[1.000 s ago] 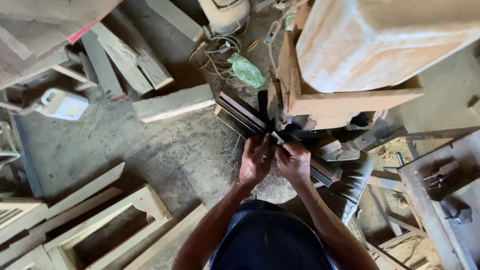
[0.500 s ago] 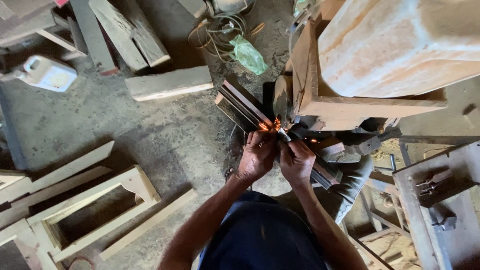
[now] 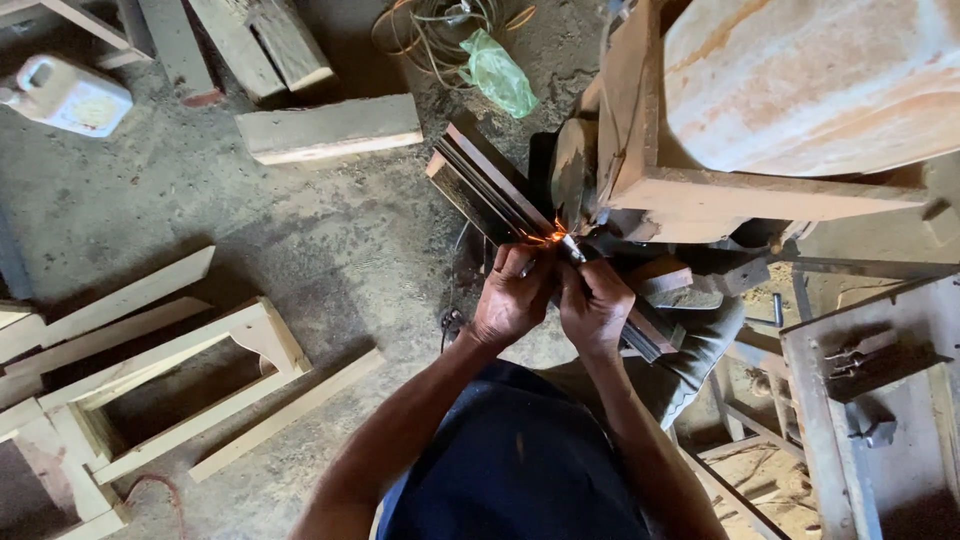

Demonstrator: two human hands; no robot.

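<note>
Together, left hand [image 3: 512,300] and right hand [image 3: 594,303] pinch a small metal tool [image 3: 570,247] with closed fingers against a sparking grinding wheel [image 3: 570,175].

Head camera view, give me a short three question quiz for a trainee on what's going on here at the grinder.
1. True or false: both the left hand and the right hand grip the small metal piece.
2. What shows where the metal piece meets the grinding wheel? A sparks, B water, C sawdust.
3. What white thing stands on the floor at top left?

Key: 1 true; 2 A, orange sparks; 3 a white plastic jug.
</note>
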